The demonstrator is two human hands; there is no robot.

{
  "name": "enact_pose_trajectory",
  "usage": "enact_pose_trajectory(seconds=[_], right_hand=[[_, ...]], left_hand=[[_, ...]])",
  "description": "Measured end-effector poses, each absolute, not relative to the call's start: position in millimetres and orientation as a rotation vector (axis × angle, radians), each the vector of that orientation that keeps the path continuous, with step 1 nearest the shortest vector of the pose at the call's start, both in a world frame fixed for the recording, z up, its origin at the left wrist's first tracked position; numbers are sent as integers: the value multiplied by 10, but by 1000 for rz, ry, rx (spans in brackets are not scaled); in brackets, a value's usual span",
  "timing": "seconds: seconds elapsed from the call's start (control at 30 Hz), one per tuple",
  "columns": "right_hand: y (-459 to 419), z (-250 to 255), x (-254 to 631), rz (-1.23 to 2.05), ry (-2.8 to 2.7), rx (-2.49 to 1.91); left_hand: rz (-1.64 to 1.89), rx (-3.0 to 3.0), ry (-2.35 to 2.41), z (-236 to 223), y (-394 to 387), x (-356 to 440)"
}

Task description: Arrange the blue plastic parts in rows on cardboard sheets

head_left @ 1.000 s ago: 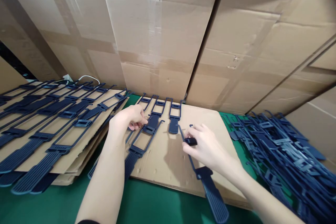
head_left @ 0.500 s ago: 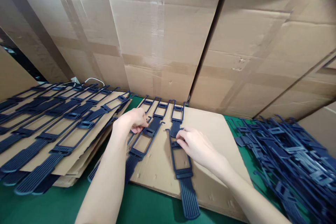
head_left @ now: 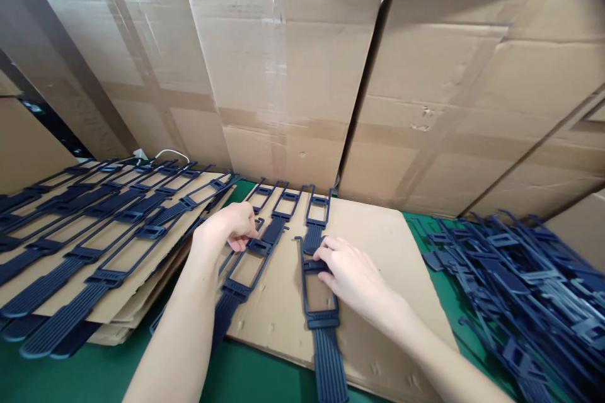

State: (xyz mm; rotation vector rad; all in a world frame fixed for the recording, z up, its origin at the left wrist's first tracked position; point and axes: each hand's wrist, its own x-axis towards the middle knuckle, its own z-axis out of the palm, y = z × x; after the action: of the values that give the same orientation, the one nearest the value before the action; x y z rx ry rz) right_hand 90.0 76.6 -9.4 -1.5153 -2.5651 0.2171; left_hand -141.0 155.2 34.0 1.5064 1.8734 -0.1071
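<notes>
Head view: on a cardboard sheet (head_left: 278,302), a blue part (head_left: 328,359) is held by the right hand (head_left: 350,267), its crossbar pinched between thumb and fingertips, which are kept narrow. This part is laid with its striped tail toward the wearer and past the sheet's near edge; its upper end is overlapped with the tail of a part (head_left: 317,223) in the far row. To its left, a second blue part (head_left: 236,289) is slanted across the sheet, and beside its upper end the left hand (head_left: 241,227) is placed, fingers curled close together; whether anything is gripped there cannot be told, since the fingertips are partly hidden. More such parts are spread over a cardboard stack (head_left: 142,283) at left, and a tangled pile (head_left: 524,283) is seen at right on the green table (head_left: 259,378). Behind, large boxes (head_left: 293,63) are stood side by side, sealed with tape.
</notes>
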Motion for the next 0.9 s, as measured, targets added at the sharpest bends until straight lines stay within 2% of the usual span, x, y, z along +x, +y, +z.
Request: enact_pose_trajectory(seconds=[0.6, 0.9], right_hand=[[762, -244, 785, 177, -2457, -1363], [819, -245, 815, 181, -2441, -1466]], left_hand=[[-125, 1596, 1821, 138, 1634, -1449], [-133, 1640, 1760, 179, 1573, -1453]])
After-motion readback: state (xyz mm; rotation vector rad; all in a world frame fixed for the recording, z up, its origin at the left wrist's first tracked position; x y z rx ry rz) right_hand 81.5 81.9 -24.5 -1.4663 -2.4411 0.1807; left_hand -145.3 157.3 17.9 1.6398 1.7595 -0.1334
